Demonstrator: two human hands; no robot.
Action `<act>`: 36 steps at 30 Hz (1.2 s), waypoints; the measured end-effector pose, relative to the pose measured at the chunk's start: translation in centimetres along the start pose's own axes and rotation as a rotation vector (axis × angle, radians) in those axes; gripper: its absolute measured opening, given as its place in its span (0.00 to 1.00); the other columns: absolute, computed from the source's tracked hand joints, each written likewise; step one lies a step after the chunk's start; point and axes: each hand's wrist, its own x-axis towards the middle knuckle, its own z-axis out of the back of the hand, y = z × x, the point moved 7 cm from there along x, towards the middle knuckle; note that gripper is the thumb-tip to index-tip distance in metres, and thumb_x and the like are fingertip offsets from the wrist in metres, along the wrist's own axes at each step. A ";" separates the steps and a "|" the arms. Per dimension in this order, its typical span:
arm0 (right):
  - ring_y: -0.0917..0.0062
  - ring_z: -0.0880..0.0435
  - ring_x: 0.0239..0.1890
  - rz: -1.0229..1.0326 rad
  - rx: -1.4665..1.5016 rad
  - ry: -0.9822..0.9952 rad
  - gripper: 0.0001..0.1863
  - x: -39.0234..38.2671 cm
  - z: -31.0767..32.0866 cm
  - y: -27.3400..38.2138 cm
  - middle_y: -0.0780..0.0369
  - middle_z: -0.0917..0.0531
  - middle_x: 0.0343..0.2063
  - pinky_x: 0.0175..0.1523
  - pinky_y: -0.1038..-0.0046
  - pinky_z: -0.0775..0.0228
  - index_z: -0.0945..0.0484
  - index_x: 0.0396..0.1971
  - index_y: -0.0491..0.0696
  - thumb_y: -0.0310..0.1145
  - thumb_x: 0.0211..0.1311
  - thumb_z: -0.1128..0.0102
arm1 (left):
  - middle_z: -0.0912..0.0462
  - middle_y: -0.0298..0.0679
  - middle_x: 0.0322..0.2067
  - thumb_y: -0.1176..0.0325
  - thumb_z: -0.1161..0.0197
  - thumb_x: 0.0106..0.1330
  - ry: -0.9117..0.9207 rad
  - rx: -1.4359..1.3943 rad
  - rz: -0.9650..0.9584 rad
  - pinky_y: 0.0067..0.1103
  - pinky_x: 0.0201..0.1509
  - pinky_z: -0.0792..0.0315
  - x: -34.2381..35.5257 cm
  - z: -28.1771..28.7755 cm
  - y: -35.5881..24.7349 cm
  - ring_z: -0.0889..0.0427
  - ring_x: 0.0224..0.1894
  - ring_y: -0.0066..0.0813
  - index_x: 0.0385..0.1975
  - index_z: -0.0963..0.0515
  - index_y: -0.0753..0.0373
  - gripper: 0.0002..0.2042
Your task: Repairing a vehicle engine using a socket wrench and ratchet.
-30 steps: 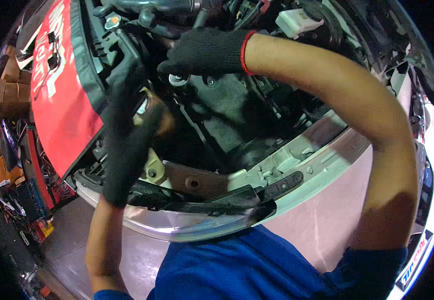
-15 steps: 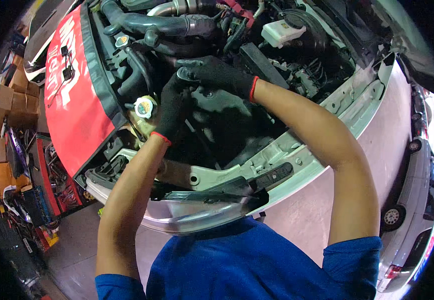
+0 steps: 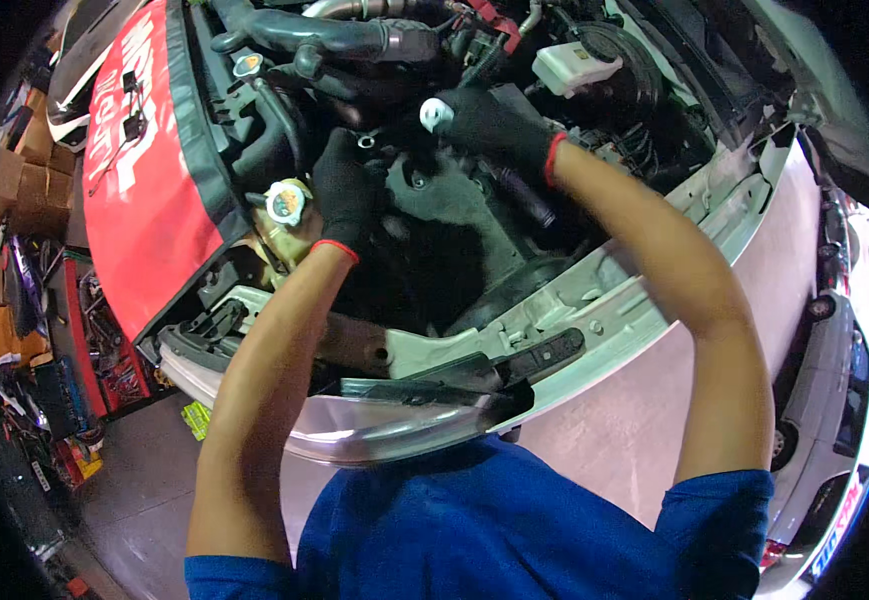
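Both of my hands wear black gloves with red cuffs and are inside a car's engine bay. My right hand (image 3: 499, 130) is closed around a ratchet (image 3: 436, 115); its round silvery head faces up and its dark grip (image 3: 526, 197) sticks out below the palm. To the left, my left hand (image 3: 346, 185) is closed, fingertips pinched at a small ring-shaped metal piece (image 3: 366, 142), perhaps a socket. The hands are apart. A radiator cap (image 3: 285, 203) sits just left of my left hand.
A red fender cover (image 3: 144, 200) drapes over the car's front. A headlight (image 3: 384, 425) and the pale fender edge lie near my body. Thick dark hoses (image 3: 324, 40) and a white fluid reservoir (image 3: 574, 68) stand at the far side. Boxes and tools are at far left.
My right hand has moved right, away from my left hand, with the ratchet in it. The small metal piece now shows at my left fingertips. The view has shifted slightly.
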 end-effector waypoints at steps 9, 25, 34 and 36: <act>0.54 0.23 0.44 0.106 -0.322 0.152 0.24 0.1 -8.9 -6.3 0.46 0.22 0.39 0.51 0.63 0.32 0.31 0.50 0.39 0.27 0.49 0.47 | 0.27 0.47 0.42 0.73 0.46 0.54 0.515 0.593 -0.618 0.33 0.43 0.28 -0.3 -0.5 -3.5 0.24 0.42 0.44 0.36 0.26 0.61 0.10; 0.64 0.20 0.39 0.438 0.114 -0.277 0.16 -0.7 -7.8 1.1 0.56 0.20 0.36 0.44 0.66 0.29 0.21 0.34 0.46 0.38 0.46 0.33 | 0.21 0.47 0.28 0.65 0.39 0.54 0.481 0.674 -0.654 0.32 0.35 0.26 0.4 1.1 -8.5 0.20 0.33 0.44 0.46 0.25 0.63 0.19; 0.71 0.22 0.45 0.420 0.235 -0.081 0.19 1.5 -8.2 2.0 0.59 0.21 0.44 0.52 0.71 0.32 0.24 0.45 0.49 0.34 0.51 0.37 | 0.19 0.44 0.37 0.68 0.45 0.63 0.019 0.245 -0.049 0.25 0.47 0.28 -6.4 17.4 -9.0 0.20 0.40 0.30 0.49 0.27 0.69 0.17; 0.69 0.21 0.42 0.462 0.270 -0.118 0.17 1.4 -8.5 3.0 0.58 0.20 0.39 0.48 0.70 0.31 0.23 0.42 0.49 0.33 0.49 0.36 | 0.19 0.44 0.37 0.68 0.48 0.65 -0.153 0.182 -0.015 0.25 0.47 0.28 -7.4 18.6 -5.6 0.20 0.40 0.29 0.50 0.28 0.68 0.16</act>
